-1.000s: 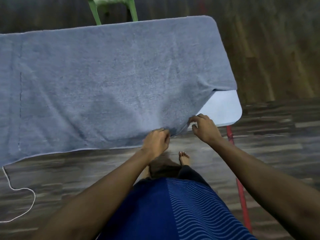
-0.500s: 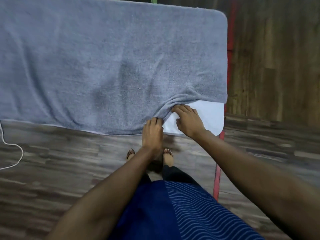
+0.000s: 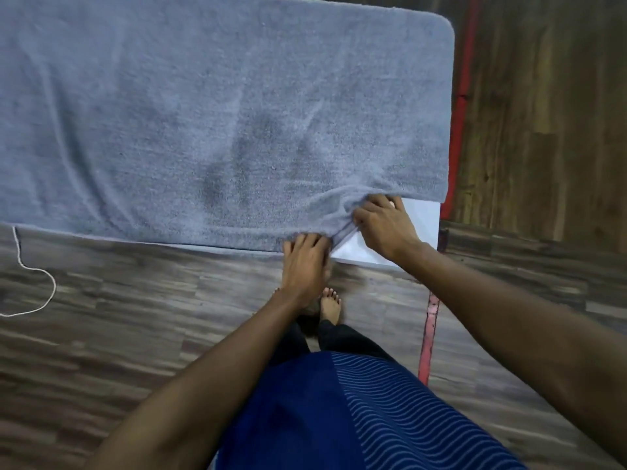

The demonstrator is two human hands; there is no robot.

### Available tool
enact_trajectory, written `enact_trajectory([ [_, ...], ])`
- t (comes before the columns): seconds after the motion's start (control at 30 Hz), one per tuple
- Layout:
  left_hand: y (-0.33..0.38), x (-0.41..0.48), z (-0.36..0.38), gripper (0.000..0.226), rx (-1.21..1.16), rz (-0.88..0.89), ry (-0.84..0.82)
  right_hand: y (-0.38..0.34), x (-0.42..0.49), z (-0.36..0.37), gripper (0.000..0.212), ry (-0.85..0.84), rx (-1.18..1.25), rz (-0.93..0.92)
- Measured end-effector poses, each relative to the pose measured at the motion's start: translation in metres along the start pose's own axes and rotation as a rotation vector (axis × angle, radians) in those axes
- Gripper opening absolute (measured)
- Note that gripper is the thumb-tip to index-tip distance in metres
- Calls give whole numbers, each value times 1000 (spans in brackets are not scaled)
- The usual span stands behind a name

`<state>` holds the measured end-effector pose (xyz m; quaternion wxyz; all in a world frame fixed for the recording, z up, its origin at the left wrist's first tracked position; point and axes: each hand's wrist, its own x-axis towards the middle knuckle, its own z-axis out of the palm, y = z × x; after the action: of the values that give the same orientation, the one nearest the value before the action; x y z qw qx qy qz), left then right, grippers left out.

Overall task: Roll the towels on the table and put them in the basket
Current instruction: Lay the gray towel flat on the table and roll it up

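Cord (image 3: 34, 286), white and thin, looped over the wood-pattern floor (image 3: 135, 334) in front of the near edge of the tabletop, far left, upper end meeting the towel's hem at the left border of the view.

Towel (image 3: 220, 113), grey-blue terry, spread flat over nearly the whole tabletop, from the left border of the view to the right edge, with its hem along the near edge. Smooth across the left and middle, with faint darker patches near the centre. Creased and gathered into a ridge toward the near right corner.

Left hand (image 3: 303, 266) at the near edge, right of centre, knuckles up, fingers curled onto the hem and pinching a fold of the towel.

Right hand (image 3: 383, 222) just beside it, a little farther in and to the right, fingers bent into the bunched cloth and gripping it. Thumb hidden under the hand.

Bare white tabletop (image 3: 424, 215) showing only at the near right corner, under and beside the right hand, the towel lying short of that corner.

Red strip (image 3: 461, 96) just beyond the right edge, running far to near along the floor.

Below the hands, bare foot (image 3: 330, 303) on the floor, then blue shirt (image 3: 339, 412), wavy-striped on its right half.
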<state>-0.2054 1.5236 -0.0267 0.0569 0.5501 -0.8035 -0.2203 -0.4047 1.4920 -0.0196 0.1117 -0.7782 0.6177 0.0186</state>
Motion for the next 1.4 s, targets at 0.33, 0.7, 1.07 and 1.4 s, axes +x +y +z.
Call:
enact_trajectory([
  [0.33, -5, -20, 3, 15, -159, 269, -253, -3, -94, 16, 19, 87, -90, 274],
  [0.7, -21, -22, -7, 16, -107, 318, -306, 0, -129, 25, 16, 102, -40, 537],
  [1.07, -48, -23, -17, 17, 33, 381, -328, -7, -161, 34, 16, -72, -49, 782],
  [1.4, -66, -35, -14, 14, 18, 208, -523, -18, -159, 33, 42, -243, 224, 805],
])
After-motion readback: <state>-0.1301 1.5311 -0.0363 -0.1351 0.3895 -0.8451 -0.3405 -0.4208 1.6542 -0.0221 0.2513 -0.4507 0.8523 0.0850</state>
